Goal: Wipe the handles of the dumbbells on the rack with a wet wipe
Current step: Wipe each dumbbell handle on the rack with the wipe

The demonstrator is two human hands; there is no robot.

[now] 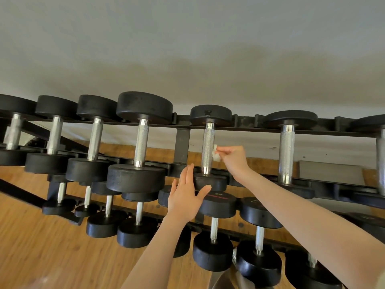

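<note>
Pinched wipe (pixel 215 153) (perhaps touching) handle (pixel 207 148).

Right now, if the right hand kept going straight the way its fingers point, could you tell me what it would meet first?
Probably the handle of the dumbbell just left of the right hand. The wipe it pinches sits beside that handle, perhaps touching; depth is unclear.

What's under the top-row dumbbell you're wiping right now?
Under that dumbbell the lower rack row holds more dumbbells; one with a red-marked head sits just below. The left hand covers part of the near head and what lies behind it.
</note>
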